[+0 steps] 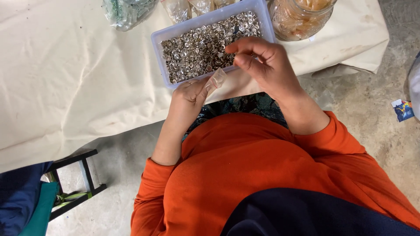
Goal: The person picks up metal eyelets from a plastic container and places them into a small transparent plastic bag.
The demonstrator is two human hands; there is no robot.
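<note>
A clear plastic tray [162, 36] full of small silver metal buttons [201, 43] stands on the cloth-covered table. My left hand [189, 98] pinches a small clear plastic bag [217, 80] at the tray's near edge. My right hand [262, 59] hovers over the tray's near right corner, fingers curled together at the tips above the buttons; whether it holds a button I cannot tell. Both arms wear orange sleeves.
The cream cloth [65, 78] covers the table. A glass jar [297, 17] of pale pieces stands right of the tray. Clear bags [127, 11] lie behind it. A black stool frame [83, 175] is at lower left on the concrete floor, a paper scrap [403, 109] at right.
</note>
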